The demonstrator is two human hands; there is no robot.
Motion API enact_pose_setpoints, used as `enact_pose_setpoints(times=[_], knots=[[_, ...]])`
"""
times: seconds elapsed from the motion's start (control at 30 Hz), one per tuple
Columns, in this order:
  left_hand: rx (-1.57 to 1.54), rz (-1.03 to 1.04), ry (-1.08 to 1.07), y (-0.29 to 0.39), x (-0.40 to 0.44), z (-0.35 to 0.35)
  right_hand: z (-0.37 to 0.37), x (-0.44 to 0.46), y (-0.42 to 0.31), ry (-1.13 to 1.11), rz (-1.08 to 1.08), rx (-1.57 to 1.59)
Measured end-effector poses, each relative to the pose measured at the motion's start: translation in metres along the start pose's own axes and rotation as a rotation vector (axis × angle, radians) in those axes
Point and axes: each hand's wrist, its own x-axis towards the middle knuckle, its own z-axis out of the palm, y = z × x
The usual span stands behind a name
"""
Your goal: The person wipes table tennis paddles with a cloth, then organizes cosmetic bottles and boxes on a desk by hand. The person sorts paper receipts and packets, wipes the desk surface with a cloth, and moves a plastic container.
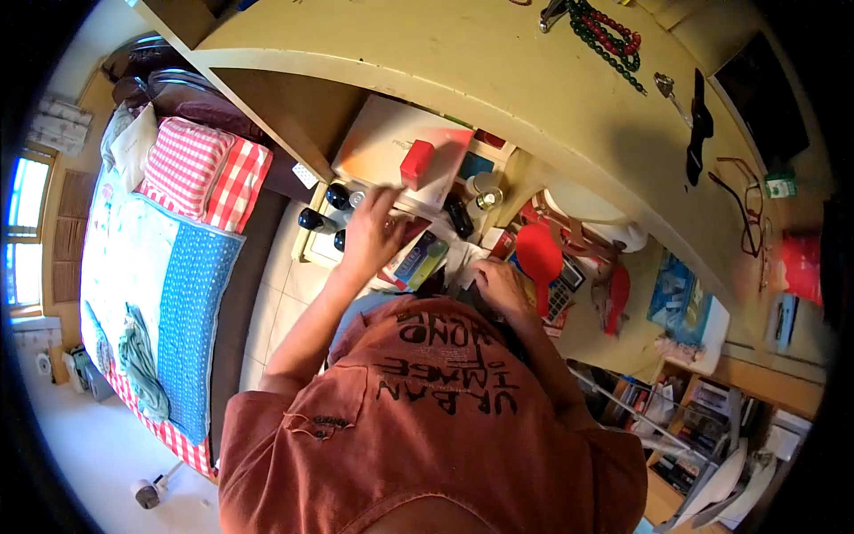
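Observation:
My left hand (pixel 372 233) hovers over an open drawer of small items, its fingers bent and apart, with nothing visible in them. Beyond its fingertips stands a red box (pixel 416 165) on a large white and orange box (pixel 378 133). Several dark-capped bottles (pixel 338 196) are left of the hand. Below it lies a blue and green packet (pixel 420 262). My right hand (pixel 501 285) is lower, fingers curled down beside a crumpled whitish wrapper (pixel 463 263); what they grip, if anything, is hidden. A red hand mirror (pixel 539 255) lies just right of it.
A curved cream desktop (pixel 418 84) overhangs the drawer, bearing beads (pixel 614 43), a black watch (pixel 700 125) and glasses (pixel 754 209). A calculator (pixel 560 295) lies right of the mirror. A bed (pixel 191 311) stands left; shelves (pixel 689 418) are at lower right.

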Motion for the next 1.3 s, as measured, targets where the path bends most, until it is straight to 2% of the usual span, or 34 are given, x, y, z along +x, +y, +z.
enact_pose_setpoints(times=[0.03, 0.1, 0.23, 0.3, 0.33, 0.4, 0.47, 0.53, 0.6, 0.67, 0.73, 0.8, 0.87, 0.93, 1.07, 1.13, 1.2, 1.3], knots=[[0.148, 0.072, 0.063, 0.000, 0.017, 0.004, 0.000, 0.001, 0.001, 0.032, -0.028, 0.005], [0.229, 0.123, 0.091, -0.010, 0.046, 0.018, -0.005, 0.004, 0.001, 0.045, -0.036, 0.007], [0.319, 0.071, 0.056, -0.053, 0.084, 0.057, -0.025, 0.002, -0.017, 0.077, 0.040, 0.011], [0.298, -0.096, -0.199, -0.061, 0.094, 0.064, -0.026, 0.006, -0.012, 0.096, 0.081, 0.086], [0.302, -0.099, -0.195, -0.067, 0.093, 0.066, -0.025, 0.009, -0.008, 0.095, 0.074, 0.088], [0.251, 0.109, -0.202, -0.074, 0.093, 0.070, -0.029, 0.020, -0.003, 0.309, 0.112, 0.125], [0.215, 0.085, -0.198, -0.075, 0.092, 0.073, -0.031, 0.042, 0.003, 0.300, 0.159, 0.190], [0.113, 0.197, -0.193, -0.078, 0.093, 0.073, -0.033, 0.065, 0.002, 0.422, 0.124, 0.163], [0.103, 0.135, -0.212, -0.079, 0.094, 0.073, -0.027, 0.089, 0.012, 0.418, 0.127, 0.124], [0.210, 0.275, -0.165, -0.085, 0.094, 0.073, -0.022, 0.108, 0.020, 0.359, 0.149, 0.174], [0.219, 0.263, -0.135, -0.079, 0.090, 0.060, -0.011, 0.116, 0.029, 0.413, 0.102, 0.200], [0.049, 0.116, -0.110, -0.068, 0.083, 0.038, -0.004, 0.118, 0.033, 0.379, 0.201, 0.268], [-0.041, 0.042, -0.014, -0.072, 0.067, 0.019, 0.006, 0.120, 0.042, 0.395, 0.194, 0.277], [-0.359, -0.147, -0.045, -0.078, 0.050, -0.004, 0.001, 0.115, 0.032, 0.403, 0.198, 0.313], [-0.597, -0.323, 0.109, -0.097, 0.007, -0.046, 0.007, 0.120, 0.040, 0.428, 0.167, 0.336], [-0.590, -0.331, 0.269, -0.094, -0.013, -0.065, 0.009, 0.121, 0.043, 0.429, 0.165, 0.342], [-0.413, -0.400, 0.423, -0.111, -0.031, -0.073, 0.011, 0.121, 0.042, 0.434, 0.164, 0.344], [-0.280, -0.425, 0.537, -0.129, -0.052, -0.071, 0.007, 0.119, 0.036, 0.366, 0.267, 0.479]])
